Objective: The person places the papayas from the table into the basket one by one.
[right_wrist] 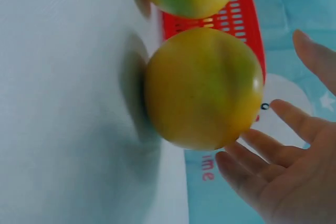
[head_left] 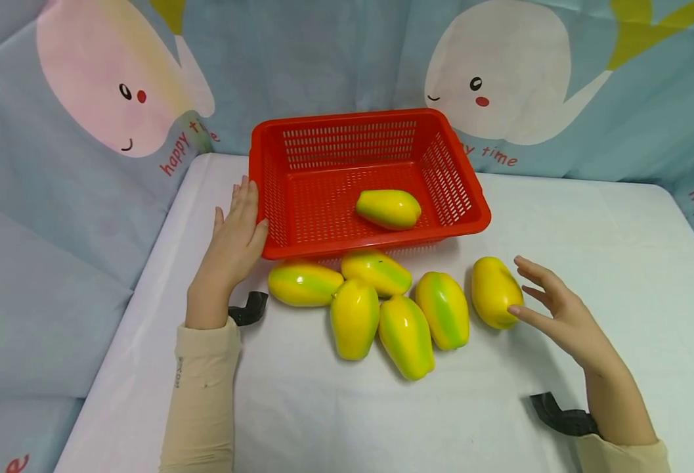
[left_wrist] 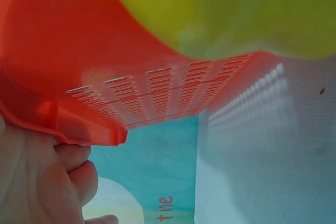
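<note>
A red plastic basket (head_left: 352, 246) with slotted walls stands at the back of the table, and one yellow-green papaya (head_left: 388, 209) lies inside it. My left hand (head_left: 236, 236) rests against the basket's left side, its fingers extended along the rim; in the left wrist view, fingers (left_wrist: 79, 174) touch the basket rim. At the right, a yellow papaya (head_left: 496, 292) lies on the cloth. Just right of it hovers my right hand (head_left: 559, 315), fingers spread and thumb apart, holding nothing. In the right wrist view the fingers (right_wrist: 247, 174) reach close beside this papaya (right_wrist: 202, 90); whether they touch it I cannot tell.
Several more papayas (head_left: 354, 318) lie clustered in front of the basket. A white cloth (head_left: 335, 427) covers the table. Behind and to the left hangs a blue curtain (head_left: 323, 59) with whale prints. Black curved pieces (head_left: 562, 415) sit at both wrists.
</note>
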`<move>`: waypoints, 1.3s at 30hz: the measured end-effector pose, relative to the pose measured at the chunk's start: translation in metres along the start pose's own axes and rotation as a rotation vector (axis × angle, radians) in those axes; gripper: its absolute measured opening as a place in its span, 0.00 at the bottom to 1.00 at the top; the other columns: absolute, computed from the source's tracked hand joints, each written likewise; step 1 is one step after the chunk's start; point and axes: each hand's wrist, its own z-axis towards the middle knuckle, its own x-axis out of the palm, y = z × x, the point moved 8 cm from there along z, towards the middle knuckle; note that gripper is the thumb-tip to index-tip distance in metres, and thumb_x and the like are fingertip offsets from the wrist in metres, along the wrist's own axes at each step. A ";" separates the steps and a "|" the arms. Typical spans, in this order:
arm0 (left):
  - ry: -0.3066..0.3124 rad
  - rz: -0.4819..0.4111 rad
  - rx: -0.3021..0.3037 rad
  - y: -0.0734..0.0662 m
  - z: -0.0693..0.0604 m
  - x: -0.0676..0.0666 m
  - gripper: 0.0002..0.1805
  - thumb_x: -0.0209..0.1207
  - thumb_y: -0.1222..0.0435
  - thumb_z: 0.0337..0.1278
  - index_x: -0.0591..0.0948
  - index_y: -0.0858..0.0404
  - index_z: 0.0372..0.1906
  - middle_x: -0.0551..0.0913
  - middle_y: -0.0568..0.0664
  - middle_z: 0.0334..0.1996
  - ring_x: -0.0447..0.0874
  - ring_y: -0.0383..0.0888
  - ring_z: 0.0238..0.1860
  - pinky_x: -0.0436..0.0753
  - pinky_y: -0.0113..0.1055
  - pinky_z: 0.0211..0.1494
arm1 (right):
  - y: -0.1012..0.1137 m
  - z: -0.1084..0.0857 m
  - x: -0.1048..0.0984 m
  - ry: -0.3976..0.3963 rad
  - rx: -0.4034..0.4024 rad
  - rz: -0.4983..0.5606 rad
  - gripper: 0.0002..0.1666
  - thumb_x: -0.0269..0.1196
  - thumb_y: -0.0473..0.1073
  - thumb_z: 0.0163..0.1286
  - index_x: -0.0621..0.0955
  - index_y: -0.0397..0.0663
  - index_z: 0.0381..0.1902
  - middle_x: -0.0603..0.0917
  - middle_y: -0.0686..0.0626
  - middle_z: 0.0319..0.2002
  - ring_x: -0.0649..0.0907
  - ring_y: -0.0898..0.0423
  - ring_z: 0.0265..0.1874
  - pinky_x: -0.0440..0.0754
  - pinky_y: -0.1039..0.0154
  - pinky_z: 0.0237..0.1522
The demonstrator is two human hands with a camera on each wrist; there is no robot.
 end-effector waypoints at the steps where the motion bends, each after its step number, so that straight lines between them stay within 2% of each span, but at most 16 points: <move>1: 0.000 0.001 0.000 0.000 0.000 0.000 0.35 0.35 0.57 0.71 0.38 0.63 0.74 0.34 0.49 0.75 0.28 0.46 0.74 0.32 0.58 0.70 | -0.002 0.000 0.001 0.012 0.008 -0.003 0.43 0.63 0.31 0.61 0.60 0.51 0.72 0.61 0.54 0.70 0.64 0.70 0.62 0.66 0.83 0.53; 7: -0.001 -0.002 0.006 -0.002 0.000 -0.001 0.35 0.36 0.58 0.70 0.39 0.63 0.74 0.34 0.50 0.75 0.28 0.47 0.74 0.32 0.58 0.70 | -0.014 0.002 0.011 0.056 -0.003 0.004 0.43 0.64 0.31 0.61 0.60 0.47 0.71 0.61 0.47 0.70 0.60 0.73 0.63 0.61 0.84 0.55; 11: -0.002 0.001 0.013 -0.003 0.000 -0.002 0.35 0.36 0.58 0.70 0.39 0.63 0.74 0.34 0.50 0.75 0.28 0.47 0.74 0.32 0.58 0.70 | -0.026 0.002 0.021 0.128 0.028 0.029 0.48 0.65 0.32 0.60 0.57 0.55 0.73 0.57 0.47 0.71 0.57 0.72 0.65 0.57 0.83 0.56; 13: -0.001 0.007 0.012 -0.003 0.000 -0.003 0.35 0.36 0.57 0.70 0.39 0.63 0.74 0.34 0.50 0.75 0.28 0.46 0.74 0.32 0.58 0.70 | -0.031 0.003 0.025 0.156 0.055 0.051 0.50 0.66 0.33 0.60 0.54 0.59 0.74 0.55 0.46 0.72 0.56 0.65 0.67 0.57 0.70 0.64; 15: -0.001 0.012 0.009 -0.002 0.000 -0.003 0.35 0.36 0.57 0.70 0.38 0.63 0.74 0.34 0.50 0.75 0.28 0.47 0.74 0.33 0.58 0.70 | -0.035 0.003 0.027 0.167 0.083 0.057 0.52 0.66 0.35 0.60 0.52 0.62 0.74 0.54 0.44 0.72 0.55 0.55 0.69 0.55 0.53 0.67; 18: 0.000 0.012 0.006 -0.002 0.000 -0.004 0.35 0.35 0.57 0.70 0.38 0.63 0.74 0.34 0.50 0.75 0.28 0.47 0.74 0.33 0.58 0.70 | -0.038 0.004 0.028 0.158 0.103 0.073 0.52 0.67 0.36 0.60 0.52 0.63 0.74 0.54 0.41 0.71 0.55 0.40 0.66 0.53 0.29 0.58; 20: 0.000 0.011 0.008 -0.002 0.001 -0.004 0.35 0.35 0.57 0.70 0.39 0.63 0.74 0.34 0.50 0.75 0.28 0.47 0.74 0.33 0.59 0.69 | -0.040 0.005 0.028 0.152 0.120 0.080 0.51 0.66 0.37 0.60 0.52 0.63 0.74 0.53 0.40 0.71 0.56 0.36 0.65 0.53 0.28 0.57; 27: 0.003 0.010 0.015 -0.002 0.003 -0.002 0.35 0.36 0.58 0.70 0.39 0.63 0.74 0.34 0.50 0.75 0.29 0.48 0.74 0.33 0.59 0.69 | -0.046 0.003 0.030 0.145 0.172 0.087 0.50 0.65 0.40 0.62 0.51 0.65 0.74 0.53 0.38 0.71 0.56 0.36 0.65 0.53 0.27 0.56; 39: 0.008 0.000 0.006 0.001 0.001 0.000 0.36 0.37 0.58 0.70 0.37 0.62 0.74 0.33 0.49 0.75 0.28 0.49 0.74 0.33 0.60 0.69 | -0.045 0.004 0.030 0.148 0.184 0.071 0.49 0.65 0.42 0.62 0.52 0.66 0.73 0.54 0.40 0.71 0.57 0.36 0.65 0.54 0.26 0.56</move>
